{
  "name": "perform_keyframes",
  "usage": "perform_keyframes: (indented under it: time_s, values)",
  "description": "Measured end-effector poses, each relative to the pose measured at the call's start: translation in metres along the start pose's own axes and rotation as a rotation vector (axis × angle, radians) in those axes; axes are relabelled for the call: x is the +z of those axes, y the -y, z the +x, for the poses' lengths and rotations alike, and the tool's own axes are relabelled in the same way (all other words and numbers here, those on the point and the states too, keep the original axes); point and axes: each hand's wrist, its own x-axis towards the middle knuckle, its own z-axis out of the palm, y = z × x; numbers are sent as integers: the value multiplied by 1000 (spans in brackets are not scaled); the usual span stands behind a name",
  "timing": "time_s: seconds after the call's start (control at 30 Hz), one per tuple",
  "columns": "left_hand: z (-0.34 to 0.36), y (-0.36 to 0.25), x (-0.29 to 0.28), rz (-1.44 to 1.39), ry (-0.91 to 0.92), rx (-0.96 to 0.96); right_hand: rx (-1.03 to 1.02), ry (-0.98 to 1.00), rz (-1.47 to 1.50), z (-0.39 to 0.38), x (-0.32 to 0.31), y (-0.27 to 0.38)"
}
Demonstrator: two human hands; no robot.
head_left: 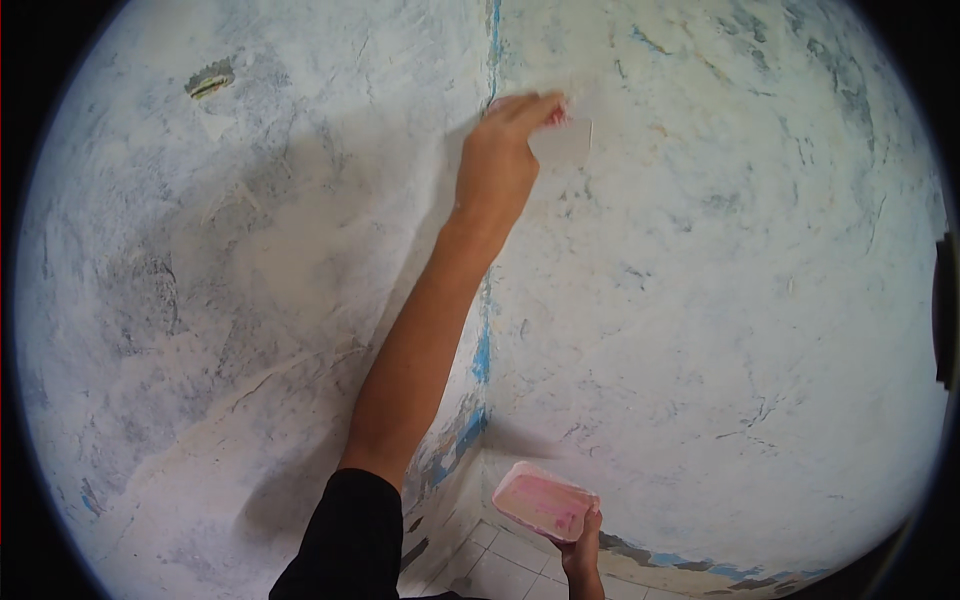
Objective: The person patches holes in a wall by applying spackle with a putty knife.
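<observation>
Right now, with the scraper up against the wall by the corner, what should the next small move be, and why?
Probably draw the scraper down the right wall beside the corner seam. The left hand presses it flat near the top, patchy wall lies below, and the right hand holds the pink tray low.

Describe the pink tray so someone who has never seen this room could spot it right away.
Find the wall corner where two patchy white walls meet, marked by a strip of blue paint. Follow it down to the tiled floor; just right of it, the right hand holds up a shallow rectangular tray. It is the only pink thing against all that white plaster.
</observation>
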Motion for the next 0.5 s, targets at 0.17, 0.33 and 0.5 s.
perform_keyframes:
  time_s: [0.17, 0.33, 0.5]
  values:
    - [-73, -15, -1, 121, 148, -83, 22, 32, 73, 0, -7, 3]
    - [-141, -48, -24, 109, 369, -159, 11, -48, 46, 0, -9, 11]
    - [-104, -53, -35, -97, 325, -281, -7, -38, 72, 1, -13, 7]
